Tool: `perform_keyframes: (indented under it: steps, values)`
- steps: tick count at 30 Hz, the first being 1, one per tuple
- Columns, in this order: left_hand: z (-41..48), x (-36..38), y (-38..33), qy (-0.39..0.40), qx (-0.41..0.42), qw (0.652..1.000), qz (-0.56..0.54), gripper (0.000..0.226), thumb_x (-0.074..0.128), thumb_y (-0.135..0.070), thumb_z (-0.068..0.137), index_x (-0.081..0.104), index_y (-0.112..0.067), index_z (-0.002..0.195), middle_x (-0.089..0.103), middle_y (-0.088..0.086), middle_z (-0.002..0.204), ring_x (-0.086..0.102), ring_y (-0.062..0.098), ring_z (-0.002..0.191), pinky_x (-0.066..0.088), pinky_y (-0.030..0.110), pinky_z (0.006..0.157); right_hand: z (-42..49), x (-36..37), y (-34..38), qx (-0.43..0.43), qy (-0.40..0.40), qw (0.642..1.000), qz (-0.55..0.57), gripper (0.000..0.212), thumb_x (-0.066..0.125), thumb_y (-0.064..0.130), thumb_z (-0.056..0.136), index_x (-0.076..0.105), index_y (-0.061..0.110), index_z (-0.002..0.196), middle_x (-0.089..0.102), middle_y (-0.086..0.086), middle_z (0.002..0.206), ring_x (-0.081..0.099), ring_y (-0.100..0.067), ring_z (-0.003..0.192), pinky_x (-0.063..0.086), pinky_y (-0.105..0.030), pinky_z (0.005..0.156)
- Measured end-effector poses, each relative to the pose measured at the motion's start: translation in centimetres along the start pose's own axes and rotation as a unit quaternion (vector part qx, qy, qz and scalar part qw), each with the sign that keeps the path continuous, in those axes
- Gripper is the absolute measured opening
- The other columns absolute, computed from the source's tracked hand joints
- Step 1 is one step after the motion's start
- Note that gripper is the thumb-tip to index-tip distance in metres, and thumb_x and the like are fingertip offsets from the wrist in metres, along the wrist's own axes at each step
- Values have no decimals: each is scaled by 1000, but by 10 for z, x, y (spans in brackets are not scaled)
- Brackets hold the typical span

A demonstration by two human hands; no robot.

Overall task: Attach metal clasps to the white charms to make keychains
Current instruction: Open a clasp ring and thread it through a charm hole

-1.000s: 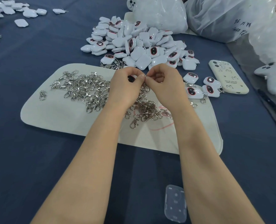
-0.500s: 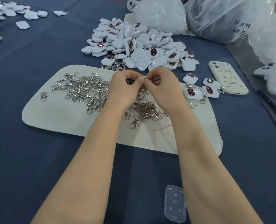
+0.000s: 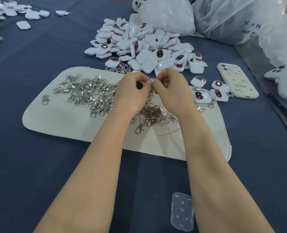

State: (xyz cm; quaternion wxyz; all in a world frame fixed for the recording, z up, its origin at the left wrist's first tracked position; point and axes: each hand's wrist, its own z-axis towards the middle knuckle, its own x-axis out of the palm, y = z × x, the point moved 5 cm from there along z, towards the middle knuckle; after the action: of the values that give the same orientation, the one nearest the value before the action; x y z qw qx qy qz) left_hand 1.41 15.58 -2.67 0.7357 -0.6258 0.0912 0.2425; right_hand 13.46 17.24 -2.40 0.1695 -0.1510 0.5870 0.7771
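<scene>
Pinching white charm (image 3: 139, 85) with left fingers (image 3: 146, 83), metal clasp (image 3: 152, 81) with right fingers (image 3: 158, 82) just beside; thread ring slowly, charm steady.

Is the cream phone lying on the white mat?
No, the phone lies on the blue cloth, just to the right of the white mat.

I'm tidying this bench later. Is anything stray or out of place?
One clasp lies alone near the mat's left end, apart from the clasp heap. A clear plastic piece sits off the mat on the blue cloth, near the right forearm. A red line marks the mat.
</scene>
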Motion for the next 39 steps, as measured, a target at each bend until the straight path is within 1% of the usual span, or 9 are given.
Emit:
perform_keyframes:
  steps: [6, 13, 19, 23, 26, 28, 32, 35, 39]
  values:
    - [1, -4, 3, -15, -19, 999, -23, 10, 58, -14, 91, 68, -16, 89, 64, -1, 76, 64, 22, 78, 54, 38, 82, -2, 7, 4, -29, 22, 999, 18, 22, 59, 7, 87, 49, 25, 80, 54, 13, 76, 50, -2, 67, 46, -17, 69]
    - [4, -6, 6, -8, -31, 998, -56, 13, 58, -12, 90, 66, -18, 83, 66, -2, 74, 67, 24, 83, 54, 41, 85, -7, 8, 14, -91, -11, 996, -14, 14, 58, 4, 87, 52, 16, 84, 55, 8, 75, 49, -1, 64, 39, -9, 62]
    - [1, -2, 5, 11, -26, 995, -99, 22, 59, -15, 91, 62, -27, 74, 61, -11, 59, 59, -1, 51, 53, 27, 69, -5, 3, 10, -83, -40, 996, -6, 14, 56, 2, 85, 51, 15, 85, 55, 8, 74, 48, -1, 64, 39, -10, 64]
    - [-1, -2, 0, 22, -13, 993, -115, 10, 58, -20, 92, 57, -28, 97, 63, -6, 75, 58, 6, 53, 54, 33, 66, -2, -6, -2, -29, -77, 996, 31, 17, 55, 0, 83, 51, 17, 81, 51, 13, 70, 45, 1, 58, 39, -11, 61]
    - [-1, -2, 5, 22, -37, 990, -135, 33, 64, -26, 85, 43, -31, 111, 66, -6, 71, 55, 4, 49, 52, 30, 61, -2, -9, -6, -18, -89, 996, 22, 16, 55, 1, 82, 51, 16, 81, 50, 13, 68, 45, 5, 56, 38, -9, 59]
    - [-2, -2, 7, 31, -59, 988, -137, 35, 65, -29, 76, 42, -32, 103, 63, -7, 57, 54, 6, 48, 51, 33, 62, -2, -8, -5, -30, -83, 996, 2, 15, 55, 1, 81, 51, 15, 82, 49, 15, 67, 45, 9, 56, 38, -8, 60]
    - [-2, 2, 6, 43, -75, 984, -156, 25, 52, -33, 66, 43, -32, 90, 58, -4, 73, 50, 5, 44, 44, 31, 56, -3, -4, -4, -55, -61, 996, -24, 16, 55, 2, 83, 50, 17, 82, 48, 15, 68, 44, 5, 58, 38, -10, 61]
    - [-1, 3, 7, 53, -74, 983, -161, 17, 51, -29, 72, 44, -28, 88, 53, -3, 81, 47, 3, 39, 37, 25, 53, -4, -2, -4, -62, -45, 997, -29, 17, 55, 2, 83, 50, 18, 82, 49, 14, 68, 44, 1, 58, 39, -12, 61]
    - [0, 3, 13, 59, -69, 985, -150, 13, 54, -21, 85, 43, -27, 89, 53, -4, 81, 48, 6, 43, 43, 28, 56, -5, -1, 0, -75, -30, 997, -17, 18, 54, 0, 82, 50, 17, 82, 51, 12, 68, 45, 1, 57, 39, -10, 59]
